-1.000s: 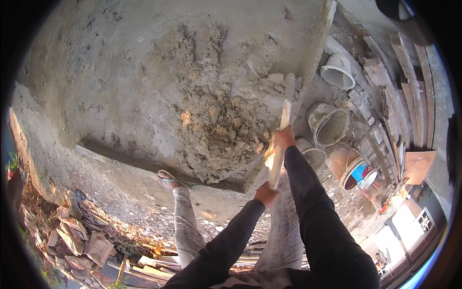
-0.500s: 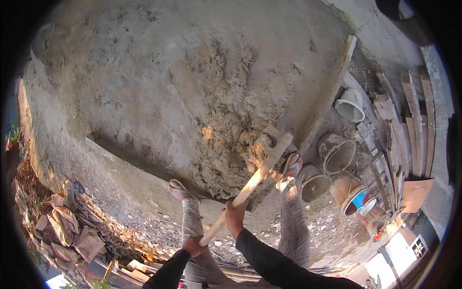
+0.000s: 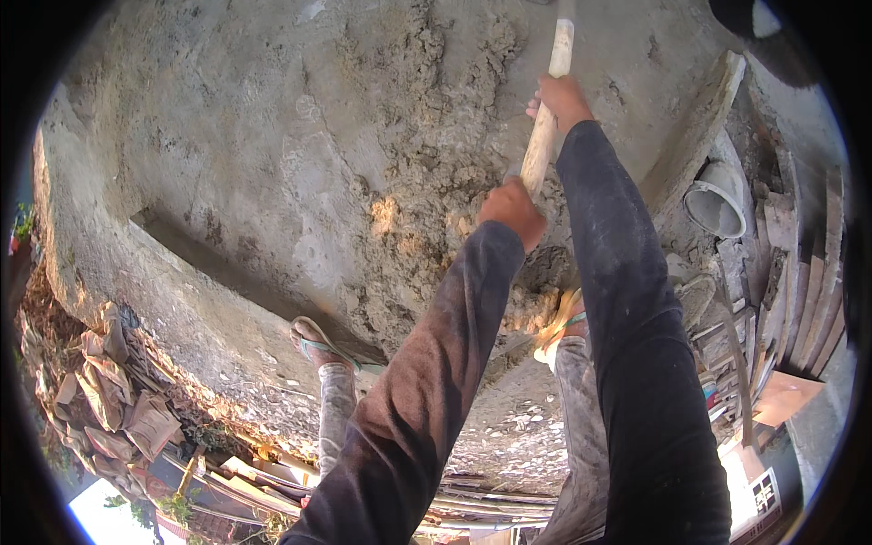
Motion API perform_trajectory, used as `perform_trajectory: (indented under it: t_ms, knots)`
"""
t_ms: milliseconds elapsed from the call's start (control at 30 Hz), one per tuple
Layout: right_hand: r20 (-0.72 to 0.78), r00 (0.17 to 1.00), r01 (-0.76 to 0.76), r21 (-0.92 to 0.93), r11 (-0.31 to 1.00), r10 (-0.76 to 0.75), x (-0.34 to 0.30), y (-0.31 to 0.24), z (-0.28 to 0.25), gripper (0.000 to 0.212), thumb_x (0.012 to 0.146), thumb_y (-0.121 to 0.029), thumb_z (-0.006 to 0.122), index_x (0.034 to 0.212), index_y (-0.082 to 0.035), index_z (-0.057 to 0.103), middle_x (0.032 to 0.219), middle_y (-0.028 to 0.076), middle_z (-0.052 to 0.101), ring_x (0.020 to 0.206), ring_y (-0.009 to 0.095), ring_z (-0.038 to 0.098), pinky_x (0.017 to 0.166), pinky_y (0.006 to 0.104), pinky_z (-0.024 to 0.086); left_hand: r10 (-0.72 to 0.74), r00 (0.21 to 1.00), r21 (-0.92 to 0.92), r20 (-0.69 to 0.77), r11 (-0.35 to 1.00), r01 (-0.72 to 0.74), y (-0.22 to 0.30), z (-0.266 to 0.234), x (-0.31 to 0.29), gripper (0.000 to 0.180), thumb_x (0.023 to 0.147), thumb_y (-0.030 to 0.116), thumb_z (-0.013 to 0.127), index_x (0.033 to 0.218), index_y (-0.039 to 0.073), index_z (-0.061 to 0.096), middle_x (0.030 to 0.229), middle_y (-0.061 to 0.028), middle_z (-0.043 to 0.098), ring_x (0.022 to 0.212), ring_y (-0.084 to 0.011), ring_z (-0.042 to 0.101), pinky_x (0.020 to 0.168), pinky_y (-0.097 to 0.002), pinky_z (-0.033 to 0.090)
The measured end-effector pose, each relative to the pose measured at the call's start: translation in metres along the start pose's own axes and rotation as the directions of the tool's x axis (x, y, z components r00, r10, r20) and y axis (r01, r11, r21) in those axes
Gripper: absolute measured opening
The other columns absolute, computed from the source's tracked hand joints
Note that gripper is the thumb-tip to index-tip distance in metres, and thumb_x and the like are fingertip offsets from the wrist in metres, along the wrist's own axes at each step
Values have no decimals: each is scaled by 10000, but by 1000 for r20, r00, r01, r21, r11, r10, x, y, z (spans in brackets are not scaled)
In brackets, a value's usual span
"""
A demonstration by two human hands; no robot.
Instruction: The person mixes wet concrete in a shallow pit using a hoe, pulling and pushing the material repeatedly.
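Note:
Both my arms reach forward over a grey slab of wet mortar or concrete. My left hand [image 3: 515,213] is closed round the lower end of the light wooden handle of a hoe [image 3: 542,145]. Farther up the same handle, my right hand [image 3: 565,100] grips it with fingers wrapped round. The handle points away from me to the upper edge, where the hoe's head is almost wholly out of view. Left of the handle lies a lumpy ridge of wet mortar [image 3: 418,154], running toward my feet.
My sandalled feet [image 3: 320,343] stand at the slab's near edge. Low raised edgings [image 3: 227,270] border the mix at left and right. A bucket [image 3: 716,207] and stacked boards [image 3: 817,282] stand to the right. Crumpled paper sacks [image 3: 104,391] lie at lower left.
The hoe has swung up and away from me, its head leaving the mortar by my right foot. Both hands have moved forward and right with it, still gripping the handle.

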State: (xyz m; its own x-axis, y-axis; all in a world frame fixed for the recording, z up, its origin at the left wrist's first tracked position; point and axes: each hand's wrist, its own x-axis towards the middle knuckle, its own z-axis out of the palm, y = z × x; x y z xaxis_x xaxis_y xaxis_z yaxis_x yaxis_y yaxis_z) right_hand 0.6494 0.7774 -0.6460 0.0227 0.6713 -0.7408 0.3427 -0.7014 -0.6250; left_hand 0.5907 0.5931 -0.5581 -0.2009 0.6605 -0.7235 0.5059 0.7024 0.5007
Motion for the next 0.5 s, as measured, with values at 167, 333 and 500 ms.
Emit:
perform_trajectory:
  t_ms: [167,333,500]
  knots:
    - [-146,978,-178,-232,956,147,-102,107,1,461,868,-142,617,1181,103,381,885,218,630,622,288,675,489,394,573,-69,983,-47,171,996,78,-88,57,-136,289,804,107,622,1033,-10,491,849,-291,661,865,-482,653,765,-518,534]
    - [-257,944,-309,-482,820,204,-229,183,-1,442,844,-136,605,1181,61,399,1089,349,599,1034,484,620,867,508,525,-236,919,12,316,970,244,-122,64,-273,327,803,161,619,1040,-12,476,841,-304,654,878,-494,644,799,-557,509]
    - [-257,884,-459,-322,828,390,-387,219,10,550,852,-121,586,1296,79,331,834,231,642,683,344,673,584,448,548,-307,825,132,474,951,278,-153,0,-412,288,814,146,585,1042,3,483,843,-343,649,811,-517,654,765,-584,520]
